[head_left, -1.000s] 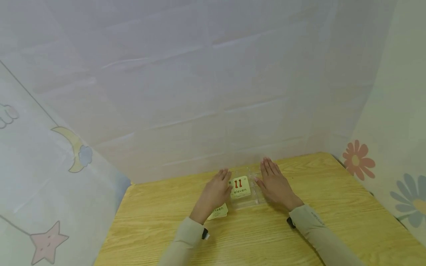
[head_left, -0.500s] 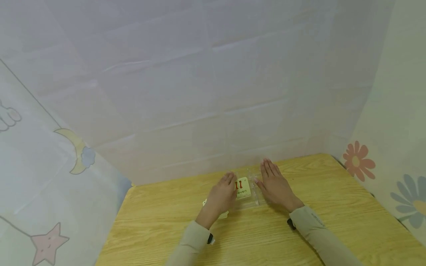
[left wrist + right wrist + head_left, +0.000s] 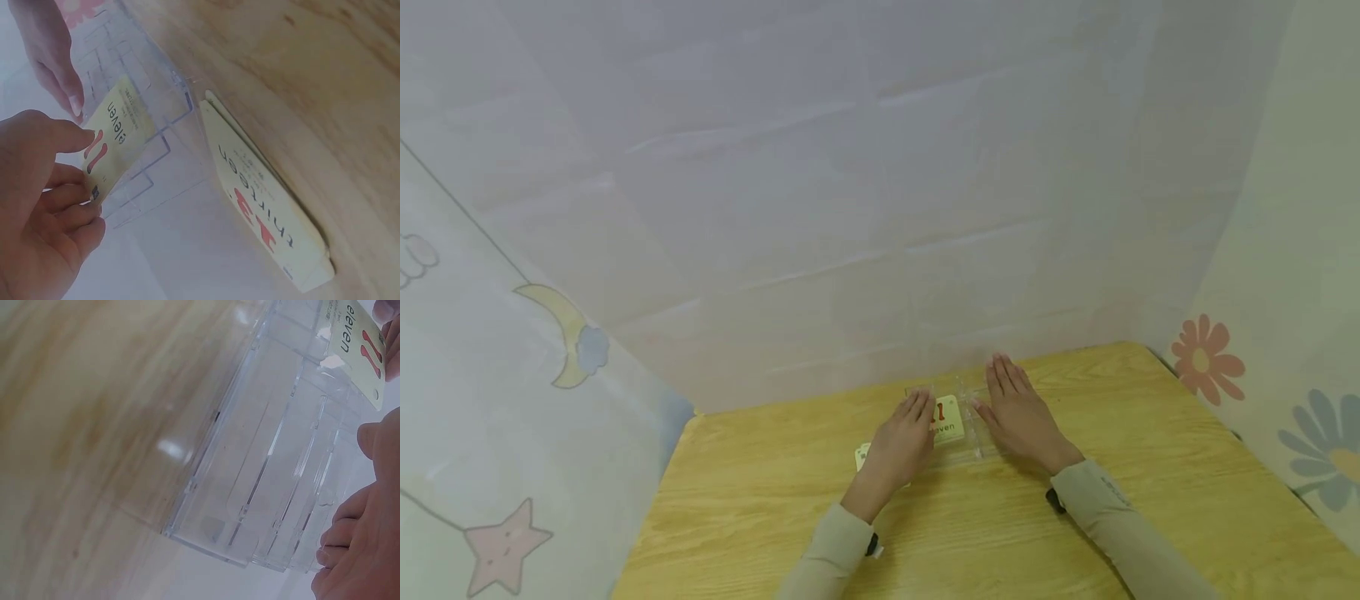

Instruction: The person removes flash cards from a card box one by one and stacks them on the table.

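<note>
My left hand [image 3: 901, 442] holds the left part of a pale yellow number card [image 3: 952, 419] printed "11 eleven". In the left wrist view its thumb lies on the face of the eleven card [image 3: 122, 134], with curled fingers at the card's edge. The card leans in a clear plastic stepped rack [image 3: 265, 453], whose tiers run to the right. My right hand [image 3: 1021, 417] lies beside the rack's right part, fingers straight and together, thumb apart. Below the left hand, a small stack of cards topped by "13 thirteen" [image 3: 265, 203] rests on the table, mostly hidden in the head view.
The wood-grain table [image 3: 760, 500] meets a pale hanging sheet [image 3: 880, 208] at its back edge. Side sheets carry printed flowers [image 3: 1208, 360] on the right and a moon [image 3: 568, 337] and star on the left.
My left hand has moved a little to the right, and now covers part of the eleven card. More of the card stack's left corner shows. The right hand has stayed in place.
</note>
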{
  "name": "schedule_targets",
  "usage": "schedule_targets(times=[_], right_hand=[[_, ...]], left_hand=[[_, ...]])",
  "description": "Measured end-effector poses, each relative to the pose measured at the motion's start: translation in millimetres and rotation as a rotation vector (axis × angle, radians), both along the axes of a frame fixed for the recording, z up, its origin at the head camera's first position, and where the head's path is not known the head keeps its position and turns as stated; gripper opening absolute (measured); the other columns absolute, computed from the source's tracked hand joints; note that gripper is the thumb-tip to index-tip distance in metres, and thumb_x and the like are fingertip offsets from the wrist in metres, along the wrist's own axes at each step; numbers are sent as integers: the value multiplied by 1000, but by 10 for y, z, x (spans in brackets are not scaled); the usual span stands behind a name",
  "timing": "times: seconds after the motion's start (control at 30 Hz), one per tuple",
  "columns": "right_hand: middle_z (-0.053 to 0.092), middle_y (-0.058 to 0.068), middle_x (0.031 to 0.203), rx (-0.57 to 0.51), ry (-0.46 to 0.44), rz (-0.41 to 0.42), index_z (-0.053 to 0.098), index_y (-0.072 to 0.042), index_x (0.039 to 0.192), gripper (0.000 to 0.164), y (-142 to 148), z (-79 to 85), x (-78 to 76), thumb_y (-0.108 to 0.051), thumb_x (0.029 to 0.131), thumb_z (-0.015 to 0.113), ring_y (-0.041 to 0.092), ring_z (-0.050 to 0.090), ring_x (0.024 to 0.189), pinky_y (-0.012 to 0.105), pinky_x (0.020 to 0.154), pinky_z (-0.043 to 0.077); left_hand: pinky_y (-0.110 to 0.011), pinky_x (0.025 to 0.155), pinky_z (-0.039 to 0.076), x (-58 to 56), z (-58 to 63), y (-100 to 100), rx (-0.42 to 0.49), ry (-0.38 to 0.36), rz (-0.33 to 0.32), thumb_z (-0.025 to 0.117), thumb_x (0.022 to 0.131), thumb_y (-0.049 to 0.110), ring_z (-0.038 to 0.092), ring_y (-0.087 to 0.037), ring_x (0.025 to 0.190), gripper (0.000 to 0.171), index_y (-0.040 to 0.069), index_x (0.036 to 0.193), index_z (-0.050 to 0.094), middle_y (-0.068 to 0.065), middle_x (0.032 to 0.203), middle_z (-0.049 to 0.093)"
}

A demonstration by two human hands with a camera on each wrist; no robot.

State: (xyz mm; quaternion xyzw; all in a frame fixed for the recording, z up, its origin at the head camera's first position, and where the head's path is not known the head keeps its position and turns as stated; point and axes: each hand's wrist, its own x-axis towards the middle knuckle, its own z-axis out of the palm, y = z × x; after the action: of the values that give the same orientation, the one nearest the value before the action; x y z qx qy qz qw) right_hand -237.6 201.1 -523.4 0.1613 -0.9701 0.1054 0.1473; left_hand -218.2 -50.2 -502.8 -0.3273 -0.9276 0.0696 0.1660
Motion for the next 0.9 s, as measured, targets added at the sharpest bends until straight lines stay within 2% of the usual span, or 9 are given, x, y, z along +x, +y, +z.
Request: schedule_targets(times=[0.13, 0.37, 0.7, 0.9], right_hand=[[21, 35, 170, -2, 1, 1, 24, 14, 160, 77, -5, 15, -10, -40, 111, 49, 48, 18, 161, 63, 132, 20], [21, 35, 170, -12, -2, 4, 26, 15, 159, 76, -5, 7, -18, -40, 111, 50, 49, 18, 161, 64, 131, 21], [22, 35, 169, -5, 13, -3, 29, 15, 158, 76, -7, -1, -13, -40, 111, 51, 48, 20, 161, 64, 131, 22], [23, 36, 168, -8, 20, -4, 29, 16, 158, 76, -17, 16, 9, -38, 110, 53, 49, 21, 160, 64, 131, 22]], left_hand=[[-34, 124, 42, -6, -14, -4, -1, 8, -1, 59, 109, 33, 45, -24, 154, 58, 6, 159, 45, -12, 165, 46], [-34, 123, 44, 12, -68, 15, -6, 73, 3, 61, 108, 33, 47, -24, 153, 58, 4, 156, 49, -12, 162, 50], [-33, 122, 44, 45, -124, 37, 38, 106, -17, 62, 107, 30, 50, -25, 150, 54, 2, 153, 53, -12, 159, 53], [-31, 116, 49, 52, -132, 26, 119, 115, -42, 65, 105, 24, 55, -24, 146, 50, 2, 149, 58, -12, 154, 58]])
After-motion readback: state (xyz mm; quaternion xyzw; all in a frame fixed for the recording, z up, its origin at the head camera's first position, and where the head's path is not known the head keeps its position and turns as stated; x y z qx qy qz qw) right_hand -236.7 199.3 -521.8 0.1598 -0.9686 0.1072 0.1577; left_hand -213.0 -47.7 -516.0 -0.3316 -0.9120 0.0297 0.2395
